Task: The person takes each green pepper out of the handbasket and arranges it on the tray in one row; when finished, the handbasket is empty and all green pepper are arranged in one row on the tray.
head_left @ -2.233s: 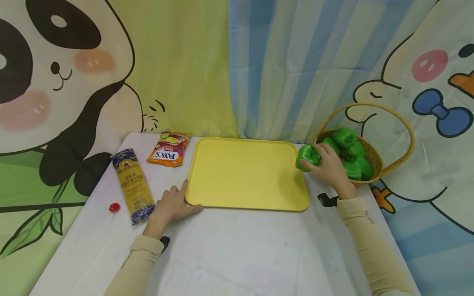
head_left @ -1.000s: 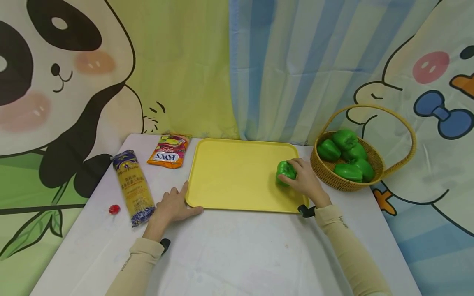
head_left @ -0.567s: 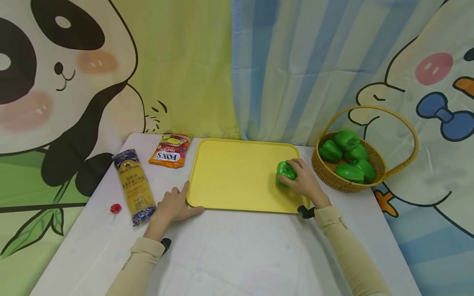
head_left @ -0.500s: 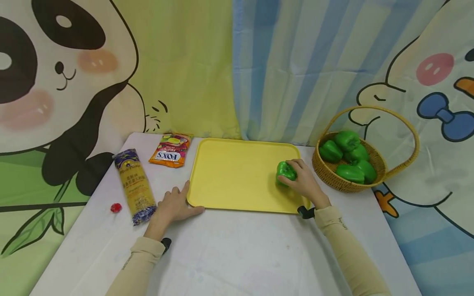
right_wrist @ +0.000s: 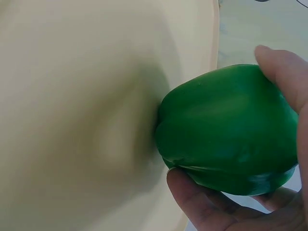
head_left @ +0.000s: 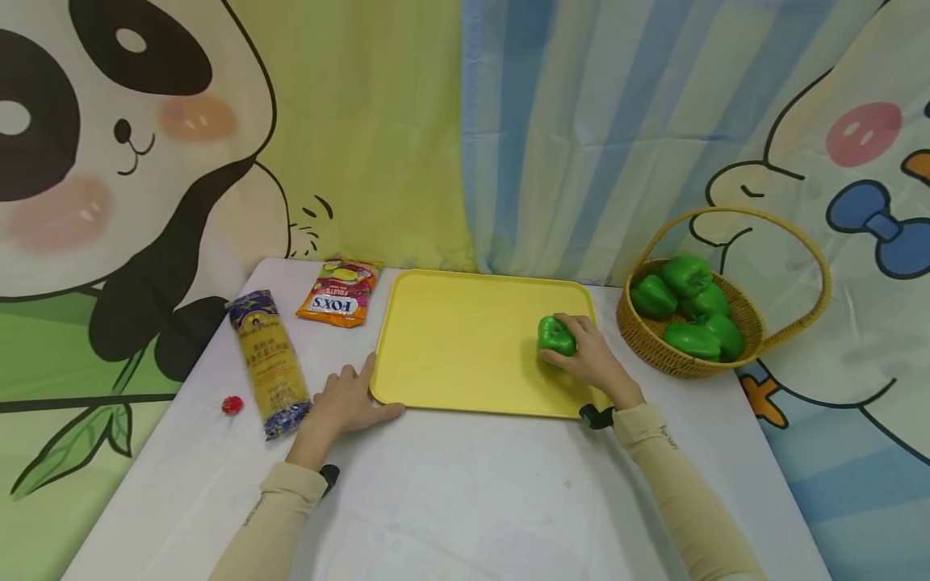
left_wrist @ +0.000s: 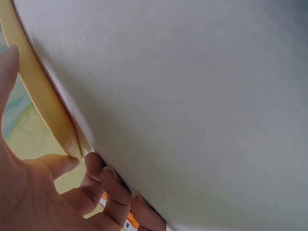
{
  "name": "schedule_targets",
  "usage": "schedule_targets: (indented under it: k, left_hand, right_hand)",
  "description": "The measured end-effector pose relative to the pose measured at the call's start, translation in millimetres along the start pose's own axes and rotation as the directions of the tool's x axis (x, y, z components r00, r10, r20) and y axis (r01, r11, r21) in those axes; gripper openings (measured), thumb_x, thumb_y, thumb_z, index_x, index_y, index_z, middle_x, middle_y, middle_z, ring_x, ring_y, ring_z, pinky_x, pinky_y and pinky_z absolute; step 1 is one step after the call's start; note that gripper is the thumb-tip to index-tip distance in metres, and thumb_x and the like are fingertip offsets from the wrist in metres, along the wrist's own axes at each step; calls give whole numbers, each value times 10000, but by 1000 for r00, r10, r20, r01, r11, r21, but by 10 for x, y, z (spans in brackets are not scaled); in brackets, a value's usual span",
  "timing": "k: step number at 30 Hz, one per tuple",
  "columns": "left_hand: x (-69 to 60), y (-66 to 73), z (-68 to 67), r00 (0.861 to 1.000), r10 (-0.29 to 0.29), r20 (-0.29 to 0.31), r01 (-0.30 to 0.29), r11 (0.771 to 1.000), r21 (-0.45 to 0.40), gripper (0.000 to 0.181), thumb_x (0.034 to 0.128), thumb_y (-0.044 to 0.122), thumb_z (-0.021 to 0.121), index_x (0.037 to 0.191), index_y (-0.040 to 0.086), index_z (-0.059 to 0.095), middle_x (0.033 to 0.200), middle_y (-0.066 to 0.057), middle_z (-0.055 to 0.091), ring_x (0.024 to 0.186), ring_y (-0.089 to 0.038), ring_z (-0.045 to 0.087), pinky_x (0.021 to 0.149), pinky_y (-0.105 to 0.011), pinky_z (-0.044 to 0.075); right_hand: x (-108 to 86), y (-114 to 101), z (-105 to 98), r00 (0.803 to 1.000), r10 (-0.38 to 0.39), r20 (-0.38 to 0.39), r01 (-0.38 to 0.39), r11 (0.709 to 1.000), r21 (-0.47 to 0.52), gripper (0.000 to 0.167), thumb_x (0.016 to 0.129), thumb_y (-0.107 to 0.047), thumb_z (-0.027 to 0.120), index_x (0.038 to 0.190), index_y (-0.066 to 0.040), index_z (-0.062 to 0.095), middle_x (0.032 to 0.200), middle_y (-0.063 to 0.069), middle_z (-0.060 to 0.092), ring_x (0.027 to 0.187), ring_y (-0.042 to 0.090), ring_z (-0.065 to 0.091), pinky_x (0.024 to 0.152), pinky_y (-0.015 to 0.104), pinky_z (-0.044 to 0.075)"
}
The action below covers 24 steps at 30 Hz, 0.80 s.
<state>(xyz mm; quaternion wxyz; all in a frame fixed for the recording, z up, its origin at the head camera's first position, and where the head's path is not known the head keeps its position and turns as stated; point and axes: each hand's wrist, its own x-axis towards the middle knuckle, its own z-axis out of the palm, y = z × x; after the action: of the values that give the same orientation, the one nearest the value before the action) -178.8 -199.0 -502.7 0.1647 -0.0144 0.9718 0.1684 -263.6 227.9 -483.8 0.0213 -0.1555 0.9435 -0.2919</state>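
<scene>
My right hand point(head_left: 592, 359) grips a glossy green bell pepper point(head_left: 555, 336) over the right part of a yellow tray point(head_left: 465, 347). In the right wrist view, fingers and thumb lie on opposite sides of the bell pepper point(right_wrist: 231, 127), close to the tray point(right_wrist: 57, 96); whether it touches the surface I cannot tell. My left hand point(head_left: 349, 401) rests at the tray's near left corner, thumb along the front edge. The left wrist view has the thumb and index finger of that hand point(left_wrist: 29, 187) against the tray's rim point(left_wrist: 41, 91), the other fingers loosely bent on the white table.
A wicker basket point(head_left: 664, 359) with a tall handle holds several green bell peppers point(head_left: 686, 277) right of the tray. To the left lie a pasta bag point(head_left: 269, 363), a FOX'S candy packet point(head_left: 340, 293) and a small red item point(head_left: 232, 405). Printed curtains point(head_left: 378, 145) hang behind the table point(head_left: 465, 492).
From beside the basket, my right hand has carried the bell pepper left and nearer over the tray. Over the last second it barely moves. My left hand stays at the tray corner.
</scene>
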Motion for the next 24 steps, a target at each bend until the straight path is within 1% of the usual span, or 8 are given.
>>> schedule_targets:
  k: [5,8,12,16,20,24]
  left_hand:
    - [-1,4,1,1000,3,-7,-3,1000,2,1210,747,799,657,1622,127,161,1275,-270,504,1109,-418,517,863,-703,490]
    - [1,-4,15,1000,8,-11,-8,1000,7,1214,745,809,649,1622,127,162,1284,-273,503,1119,-425,516,859,-704,492]
    - [5,-11,24,1000,12,-13,-11,1000,4,1211,746,815,640,1622,129,163,1296,-275,500,1131,-432,513,862,-713,487]
    - [3,-8,25,1000,11,-16,-12,1000,-5,1204,749,807,647,1621,128,169,1296,-275,501,1126,-432,513,857,-717,485]
    - [4,-6,26,1000,10,-17,-10,1000,-2,1195,756,795,653,1620,124,173,1305,-279,499,1139,-442,511,860,-727,479]
    - [-4,-2,27,1000,12,-16,-12,1000,5,1186,763,784,657,1619,119,176,1327,-291,492,1168,-462,508,875,-745,469]
  right_hand:
    - [21,-101,45,1000,-14,14,13,999,37,838,874,-466,757,1541,-151,361,1457,236,410,1202,432,535,958,603,509]
    - [47,-145,88,999,-27,17,26,999,39,824,882,-446,755,1539,-142,361,1449,233,416,1202,434,537,959,609,508]
    - [107,-210,155,999,-34,28,33,999,44,828,887,-473,740,1545,-159,348,1458,218,406,1216,422,523,971,600,505]
    - [191,-289,232,998,-44,45,41,996,74,839,883,-512,729,1550,-178,345,1462,205,404,1226,416,514,983,595,503]
    - [289,-381,338,996,-64,57,58,993,98,817,893,-513,717,1547,-194,345,1454,197,409,1220,408,515,982,584,508]
    - [385,-517,486,995,-74,65,65,989,130,798,899,-504,713,1545,-217,342,1442,187,413,1191,392,526,960,564,521]
